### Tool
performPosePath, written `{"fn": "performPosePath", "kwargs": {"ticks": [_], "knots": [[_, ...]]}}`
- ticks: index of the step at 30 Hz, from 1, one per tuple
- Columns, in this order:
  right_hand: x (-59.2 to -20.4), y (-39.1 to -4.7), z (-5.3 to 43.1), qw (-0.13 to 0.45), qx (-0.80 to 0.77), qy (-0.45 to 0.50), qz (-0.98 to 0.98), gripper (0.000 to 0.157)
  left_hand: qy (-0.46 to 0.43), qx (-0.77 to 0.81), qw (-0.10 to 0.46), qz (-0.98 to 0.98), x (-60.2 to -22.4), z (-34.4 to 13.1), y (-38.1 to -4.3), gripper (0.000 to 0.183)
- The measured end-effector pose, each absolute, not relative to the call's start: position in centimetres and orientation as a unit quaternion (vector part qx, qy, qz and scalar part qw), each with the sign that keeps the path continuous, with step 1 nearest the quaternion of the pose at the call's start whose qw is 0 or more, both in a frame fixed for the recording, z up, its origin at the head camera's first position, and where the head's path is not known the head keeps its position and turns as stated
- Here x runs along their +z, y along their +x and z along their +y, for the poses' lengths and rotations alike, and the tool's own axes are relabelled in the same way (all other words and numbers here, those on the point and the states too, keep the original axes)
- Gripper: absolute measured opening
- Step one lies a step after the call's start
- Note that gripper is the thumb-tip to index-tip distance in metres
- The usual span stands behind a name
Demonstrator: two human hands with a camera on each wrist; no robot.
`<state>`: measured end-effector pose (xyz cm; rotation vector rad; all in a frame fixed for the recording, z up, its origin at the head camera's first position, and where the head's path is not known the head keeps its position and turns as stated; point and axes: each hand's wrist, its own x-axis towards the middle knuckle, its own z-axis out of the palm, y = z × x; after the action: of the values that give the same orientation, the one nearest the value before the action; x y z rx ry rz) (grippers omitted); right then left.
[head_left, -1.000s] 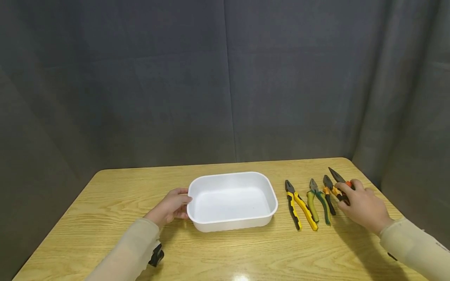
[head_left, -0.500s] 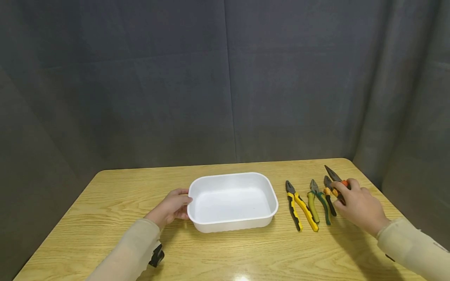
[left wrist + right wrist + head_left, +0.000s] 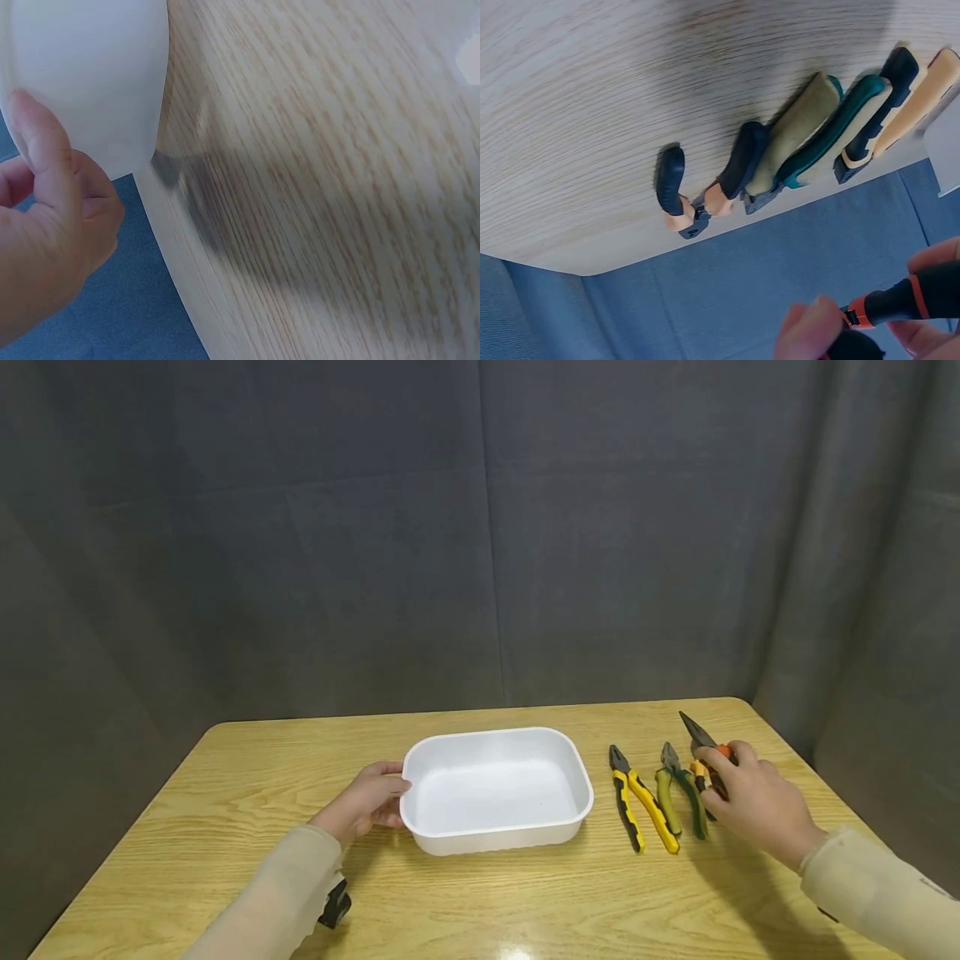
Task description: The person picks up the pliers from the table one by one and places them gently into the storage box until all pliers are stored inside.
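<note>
My left hand grips the left end of a white rectangular tray, thumb over its rim. In my right hand are long-nose pliers with red and black handles, their dark tip toward the far left. The right wrist view has these long-nose pliers held between thumb and fingers, raised off the table. Under that hand lie orange-and-black pliers, partly hidden in the head view. Green-handled pliers and yellow-and-black pliers lie between them and the tray.
The wooden table has rounded far corners. A dark grey curtain stands behind and at both sides of it. A black wrist device sits under the left sleeve.
My right hand has moved left with the long-nose pliers, now covering more of the orange-and-black pliers. The left hand and the tray have stayed in place.
</note>
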<state>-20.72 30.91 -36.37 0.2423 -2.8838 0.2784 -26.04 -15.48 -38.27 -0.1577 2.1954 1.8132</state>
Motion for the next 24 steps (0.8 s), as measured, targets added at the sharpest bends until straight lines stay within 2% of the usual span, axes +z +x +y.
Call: {"fn": "performPosePath", "kwargs": {"ticks": [9, 24], "knots": [[-36.2, -20.3, 29.8, 0.126, 0.083, 0.109, -0.982, 0.042, -0.054, 0.628, 0.144, 0.763, -38.3, -15.4, -26.1, 0.048], [-36.4, -20.3, 28.0, 0.181, 0.055, 0.176, -0.966, 0.041, -0.055, 0.629, 0.151, 0.760, -38.2, -15.4, -26.2, 0.048]]}}
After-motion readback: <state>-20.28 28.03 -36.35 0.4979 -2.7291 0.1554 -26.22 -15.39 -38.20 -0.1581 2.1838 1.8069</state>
